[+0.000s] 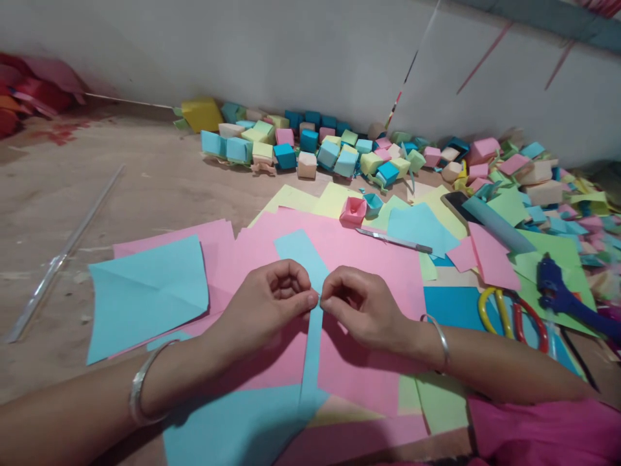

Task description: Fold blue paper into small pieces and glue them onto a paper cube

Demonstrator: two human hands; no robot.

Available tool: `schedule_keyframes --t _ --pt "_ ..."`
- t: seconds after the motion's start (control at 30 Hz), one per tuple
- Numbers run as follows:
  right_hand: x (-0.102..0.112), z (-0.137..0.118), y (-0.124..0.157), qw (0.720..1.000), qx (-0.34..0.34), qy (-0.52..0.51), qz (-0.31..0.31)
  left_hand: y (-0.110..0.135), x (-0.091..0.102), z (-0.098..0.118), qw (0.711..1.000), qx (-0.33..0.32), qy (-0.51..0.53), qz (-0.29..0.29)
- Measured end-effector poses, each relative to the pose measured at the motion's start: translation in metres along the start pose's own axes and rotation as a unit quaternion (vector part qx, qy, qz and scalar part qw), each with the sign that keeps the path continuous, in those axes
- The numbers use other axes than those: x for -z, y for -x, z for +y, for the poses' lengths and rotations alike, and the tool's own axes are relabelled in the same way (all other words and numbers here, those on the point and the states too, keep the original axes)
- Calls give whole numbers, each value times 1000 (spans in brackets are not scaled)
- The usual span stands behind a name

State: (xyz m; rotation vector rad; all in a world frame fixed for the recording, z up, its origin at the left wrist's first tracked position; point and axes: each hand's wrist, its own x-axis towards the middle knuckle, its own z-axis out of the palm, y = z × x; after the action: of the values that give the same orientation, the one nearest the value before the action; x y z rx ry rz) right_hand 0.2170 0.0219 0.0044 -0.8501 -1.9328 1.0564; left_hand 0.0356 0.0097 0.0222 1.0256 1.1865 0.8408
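Observation:
My left hand [276,294] and my right hand [363,304] meet over the middle of the paper pile, thumbs and forefingers pinched together. Between them is a light blue paper strip [312,356], its lower part hanging toward me. The exact fold at the fingertips is too small to make out. Beyond my fingers another light blue paper piece [301,249] lies on a large pink sheet [383,362]. A creased light blue sheet [150,291] rests left of my left hand. Below both hands spreads a further blue sheet [233,427].
Many small folded paper boxes [306,165] line the wall. A craft knife [392,241] lies beyond my right hand. To the right are scissors [514,317], a blue glue gun [572,298] and a dark phone [460,210]. A clear glue stick [63,259] lies left.

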Motion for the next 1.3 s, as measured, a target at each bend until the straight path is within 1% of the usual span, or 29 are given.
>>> schedule_keyframes --t 0.03,0.1,0.13,0.2,0.27,0.33,0.37,0.4,0.43,0.5,0.57,0.6,0.67,0.8,0.93,1.0,1.17,1.23,1.3 --pt "0 0 0 998 51 44 -8 0 1 0 1000 -1 12 9" --pt "1 1 -1 980 132 145 -32 -1 2 -1 999 -5 41 29" --pt "1 2 0 969 153 191 -41 -1 3 -2 998 -5 54 38" --pt "2 5 2 950 172 255 -50 -1 3 -3 996 0 75 49" --pt "1 7 3 945 197 259 -38 -1 2 -5 994 9 99 51" --pt "1 10 4 950 217 226 -13 -1 0 -8 990 23 133 49" --pt "0 11 4 958 210 196 2 -1 -1 -9 987 32 152 47" --pt "0 11 3 968 188 164 15 -1 -2 -11 984 40 168 45" --pt "-1 12 3 979 151 134 21 -1 -2 -11 982 46 181 41" --pt "-2 13 1 996 51 74 22 -1 -3 -12 980 48 192 33" --pt "-4 13 0 999 -43 9 17 -1 -4 -12 980 43 192 26" --pt "-5 13 0 997 -73 -23 19 -1 -4 -11 981 41 189 24" --pt "-6 13 0 991 -105 -75 23 -1 -4 -9 982 41 181 25" --pt "-7 12 -1 984 -131 -118 29 1 -5 -7 983 50 173 28" --pt "-6 11 -2 982 -138 -118 43 2 -3 -7 989 34 141 28" --pt "-6 10 0 988 -119 -92 42 1 -2 -6 994 23 105 33" --pt "-5 8 5 998 -44 2 38 -2 1 -3 999 8 22 44" --pt "-5 8 6 998 -40 11 43 -2 1 -1 999 -3 -15 42" --pt "-6 7 5 997 -54 -5 50 0 0 1 998 -12 -46 37"
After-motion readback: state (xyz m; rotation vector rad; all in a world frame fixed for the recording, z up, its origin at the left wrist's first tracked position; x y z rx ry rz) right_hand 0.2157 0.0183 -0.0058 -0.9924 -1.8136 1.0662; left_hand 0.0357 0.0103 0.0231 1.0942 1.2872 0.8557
